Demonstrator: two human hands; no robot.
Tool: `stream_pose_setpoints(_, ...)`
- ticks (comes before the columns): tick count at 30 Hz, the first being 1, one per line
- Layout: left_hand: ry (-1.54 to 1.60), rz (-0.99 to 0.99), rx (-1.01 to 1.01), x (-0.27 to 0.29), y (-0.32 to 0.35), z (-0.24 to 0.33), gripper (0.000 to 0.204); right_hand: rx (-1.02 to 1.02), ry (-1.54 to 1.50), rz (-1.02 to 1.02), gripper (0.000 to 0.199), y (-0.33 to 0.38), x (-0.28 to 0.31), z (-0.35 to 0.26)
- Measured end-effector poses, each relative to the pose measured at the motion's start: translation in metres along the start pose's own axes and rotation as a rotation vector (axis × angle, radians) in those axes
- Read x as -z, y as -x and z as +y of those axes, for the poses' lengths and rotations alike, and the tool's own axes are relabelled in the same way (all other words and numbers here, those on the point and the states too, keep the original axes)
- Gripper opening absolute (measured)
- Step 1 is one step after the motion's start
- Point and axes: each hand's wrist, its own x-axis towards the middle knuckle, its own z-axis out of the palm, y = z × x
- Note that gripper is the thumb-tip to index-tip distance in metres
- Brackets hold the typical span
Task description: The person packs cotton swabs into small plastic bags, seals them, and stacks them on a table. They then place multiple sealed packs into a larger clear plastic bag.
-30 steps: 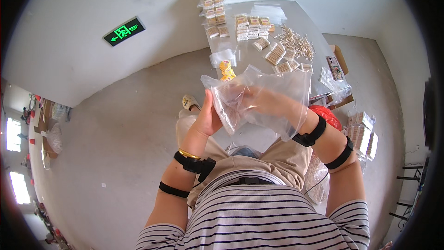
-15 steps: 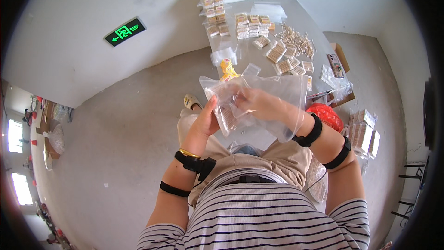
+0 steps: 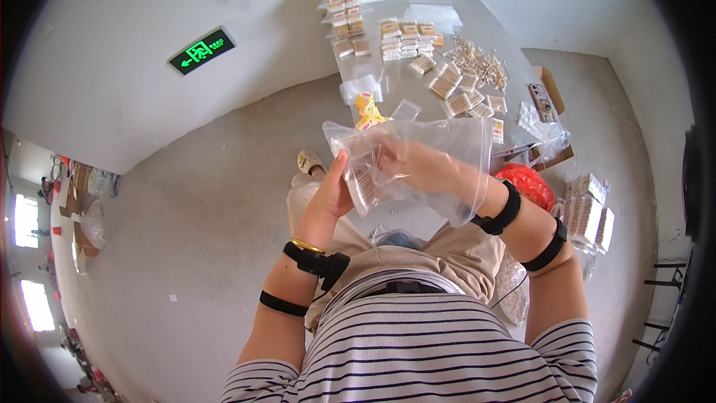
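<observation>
My left forearm rises from the lower edge, bent at the wrist, and my left hand (image 3: 333,192) stands upright with its fingers curled against the outside of a clear plastic bag (image 3: 418,168), pinching its left edge where small packs (image 3: 363,177) sit inside. The bag hangs above my lap, in front of the grey table (image 3: 388,82). My right arm comes in from the right, and my right hand (image 3: 420,166) is pushed inside the bag up to the wrist; whether it is clenched or released there I cannot tell. Beyond the bag the table carries rows of wrapped packs (image 3: 406,36) and loose wooden sticks (image 3: 481,67). A red bag (image 3: 531,183) sits just right of my wrist.
</observation>
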Motion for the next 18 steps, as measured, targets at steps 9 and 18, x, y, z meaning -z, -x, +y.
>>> stream_pose_setpoints(9, 0.079, 0.012, 0.003, 0.007, -0.004, -0.006, 0.076, -0.198, -0.162, -0.069, 0.067, 0.000, 0.008, 0.003)
stream_pose_setpoints(18, 0.145, 0.100, 0.060, 0.039, -0.016, -0.013, 0.079, -0.294, -0.396, 0.001, 0.064, 0.012, 0.021, 0.017)
